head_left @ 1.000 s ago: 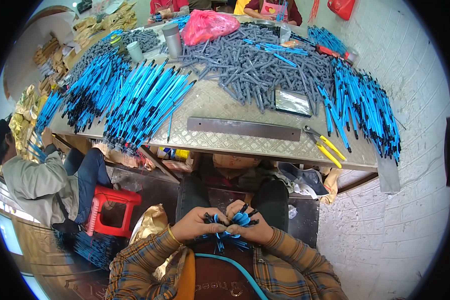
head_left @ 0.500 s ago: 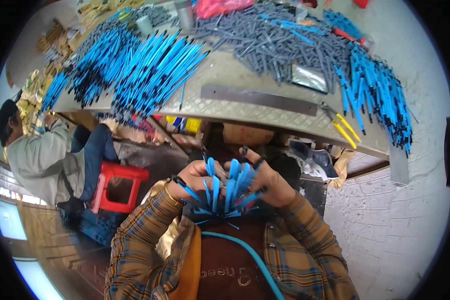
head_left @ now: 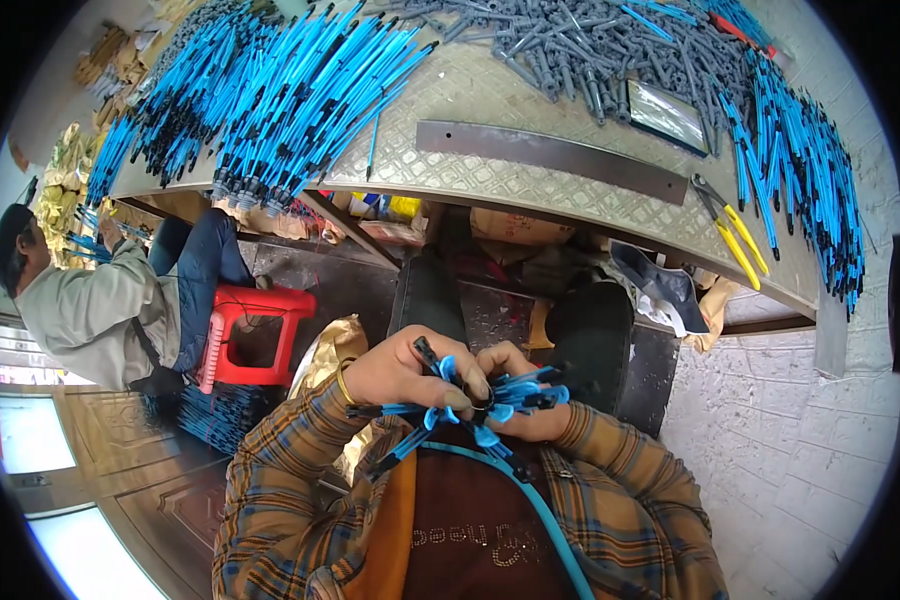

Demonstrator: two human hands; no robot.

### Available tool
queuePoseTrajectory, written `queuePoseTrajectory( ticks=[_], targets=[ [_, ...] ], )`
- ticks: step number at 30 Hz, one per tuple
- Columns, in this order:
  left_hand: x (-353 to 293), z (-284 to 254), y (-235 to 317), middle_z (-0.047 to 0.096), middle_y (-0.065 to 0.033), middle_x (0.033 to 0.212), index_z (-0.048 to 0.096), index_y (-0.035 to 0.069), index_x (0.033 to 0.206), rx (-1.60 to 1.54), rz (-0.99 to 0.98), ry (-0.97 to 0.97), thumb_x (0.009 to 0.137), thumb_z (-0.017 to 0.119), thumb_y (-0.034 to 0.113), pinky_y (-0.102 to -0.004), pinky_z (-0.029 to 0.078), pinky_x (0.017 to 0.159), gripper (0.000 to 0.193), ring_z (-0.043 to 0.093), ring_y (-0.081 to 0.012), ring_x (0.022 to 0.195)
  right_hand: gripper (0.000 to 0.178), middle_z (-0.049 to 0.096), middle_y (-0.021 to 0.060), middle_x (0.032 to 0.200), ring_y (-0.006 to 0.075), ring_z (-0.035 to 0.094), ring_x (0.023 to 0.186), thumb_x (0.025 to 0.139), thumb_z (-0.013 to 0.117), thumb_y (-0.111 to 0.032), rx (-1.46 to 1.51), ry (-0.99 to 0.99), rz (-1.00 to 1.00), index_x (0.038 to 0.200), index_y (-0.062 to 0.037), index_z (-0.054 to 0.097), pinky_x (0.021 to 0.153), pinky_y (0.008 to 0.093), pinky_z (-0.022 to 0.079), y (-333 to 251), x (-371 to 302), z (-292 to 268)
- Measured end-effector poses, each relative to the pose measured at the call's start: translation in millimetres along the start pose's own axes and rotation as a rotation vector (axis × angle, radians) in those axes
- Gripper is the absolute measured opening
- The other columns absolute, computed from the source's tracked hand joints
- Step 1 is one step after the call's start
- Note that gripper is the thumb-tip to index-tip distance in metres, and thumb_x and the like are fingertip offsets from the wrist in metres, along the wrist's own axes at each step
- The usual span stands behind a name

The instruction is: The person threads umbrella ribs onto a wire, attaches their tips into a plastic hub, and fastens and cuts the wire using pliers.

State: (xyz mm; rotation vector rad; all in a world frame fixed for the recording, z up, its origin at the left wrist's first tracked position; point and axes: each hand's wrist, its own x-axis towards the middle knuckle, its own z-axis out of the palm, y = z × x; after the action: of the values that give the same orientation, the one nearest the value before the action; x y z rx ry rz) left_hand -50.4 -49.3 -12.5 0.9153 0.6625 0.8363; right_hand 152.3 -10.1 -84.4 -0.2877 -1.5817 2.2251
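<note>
Close to my chest I hold a cluster of blue rods with black tips (head_left: 485, 437), which spread outward like spokes from a small dark centre. My left hand (head_left: 400, 378) closes on the cluster from the left, its thumb and forefinger pinching near the centre. From the other side, my right hand (head_left: 530, 415) grips it with curled fingers, partly hidden behind the rods. A thin wire or ring seems to show by the left thumb, too small to make out.
Ahead is a metal-topped table (head_left: 410, 145) with piles of blue rods (head_left: 300, 100), grey plastic parts (head_left: 590, 50), a flat metal bar (head_left: 550, 155) and yellow-handled pliers (head_left: 735, 240). At left, a co-worker (head_left: 90, 300) sits by a red stool (head_left: 255, 330).
The cluster has turned in my hands, its rods now fanning out sideways rather than pointing mostly up. My hands have come closer together. The table appears higher in the picture.
</note>
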Motion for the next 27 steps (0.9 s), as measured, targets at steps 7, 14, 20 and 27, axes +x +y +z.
queuePoseTrajectory(
  ticks=[7, 14, 20, 27],
  targets=[
    [6.6, -3.4, 12.4, 0.066, -0.0098, 0.088, 0.065, -0.003, 0.093, -0.058, -0.106, 0.002, 0.074, 0.065, -0.002, -0.0255, 0.049, 0.076, 0.019, 0.062, -0.0144, 0.082, 0.049, 0.049, 0.0041, 0.09, 0.011, 0.051, 0.082, 0.074, 0.072, -0.02, -0.237, -0.001, -0.126, 0.103, -0.0081, 0.035, 0.07, 0.0267, 0.044, -0.4, 6.0, -0.8],
    [11.9, -15.1, 10.5, 0.066, -0.0106, 0.089, 0.065, -0.003, 0.095, -0.005, -0.112, -0.078, 0.075, 0.066, -0.001, -0.0262, 0.049, 0.077, 0.02, 0.062, -0.015, 0.084, 0.047, 0.053, 0.0068, 0.095, 0.0121, 0.053, 0.091, 0.074, 0.073, -0.027, -0.101, -0.026, -0.024, 0.101, -0.0057, 0.04, 0.079, 0.0291, 0.044, -8.3, 8.5, -7.7],
    [11.5, -15.8, 3.5, 0.066, -0.0113, 0.089, 0.065, -0.003, 0.095, -0.099, -0.089, -0.063, 0.076, 0.066, 0.001, -0.0269, 0.049, 0.078, 0.02, 0.062, -0.0159, 0.084, 0.04, 0.054, 0.004, 0.087, 0.0093, 0.053, 0.081, 0.077, 0.07, -0.025, 0.136, -0.095, 0.056, 0.099, -0.0041, 0.045, 0.069, 0.0246, 0.045, 2.9, 8.1, -14.2],
    [14.9, -18.3, 7.7, 0.066, -0.0118, 0.093, 0.064, -0.004, 0.097, -0.005, -0.067, -0.124, 0.077, 0.066, 0.001, -0.0277, 0.049, 0.079, 0.021, 0.062, -0.017, 0.086, 0.035, 0.058, 0.0045, 0.087, 0.0083, 0.055, 0.081, 0.08, 0.067, -0.023, 0.06, -0.172, -0.057, 0.1, -0.0024, 0.047, 0.068, 0.0242, 0.046, 2.2, 11.5, -18.9]
  ],
)
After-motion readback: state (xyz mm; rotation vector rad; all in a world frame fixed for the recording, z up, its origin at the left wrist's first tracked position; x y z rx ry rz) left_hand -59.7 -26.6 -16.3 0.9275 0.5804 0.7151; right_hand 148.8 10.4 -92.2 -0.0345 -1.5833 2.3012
